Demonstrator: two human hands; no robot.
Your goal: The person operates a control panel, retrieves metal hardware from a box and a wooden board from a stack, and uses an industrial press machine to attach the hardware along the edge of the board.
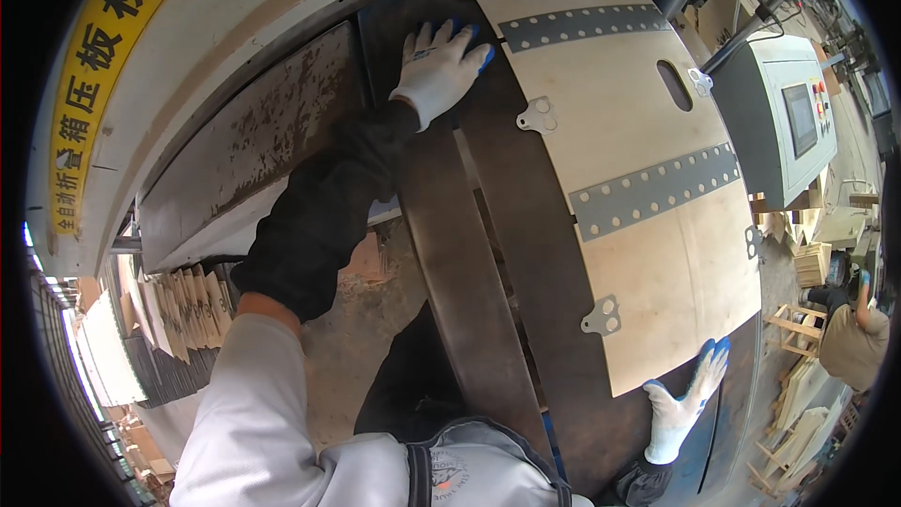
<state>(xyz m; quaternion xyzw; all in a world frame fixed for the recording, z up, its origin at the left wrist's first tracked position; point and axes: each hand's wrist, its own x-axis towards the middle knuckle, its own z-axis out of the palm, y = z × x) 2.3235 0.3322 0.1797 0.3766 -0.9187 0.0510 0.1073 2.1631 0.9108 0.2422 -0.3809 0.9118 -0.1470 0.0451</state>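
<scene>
A pale plywood panel [657, 272] lies flat on a dark metal machine bed [526, 253]. Two grey perforated metal strips [657, 191] cross it, and a rounded slot is cut near its right edge. Small metal brackets [601, 316] stick out along both sides. My left hand [436, 70], in a white glove with blue fingertips, rests with fingers spread on the bed, left of the panel and apart from it. My right hand [683, 404], gloved alike, is open at the panel's near edge; its fingertips are at the near right corner. Neither hand holds anything.
A machine frame with a yellow sign [117, 56] arches over the left. At the right stands a grey control box [774, 122] with a screen and buttons. Wooden pieces [798, 413] and another person [854, 333] are beyond it. Stacked boards [188, 310] stand at left.
</scene>
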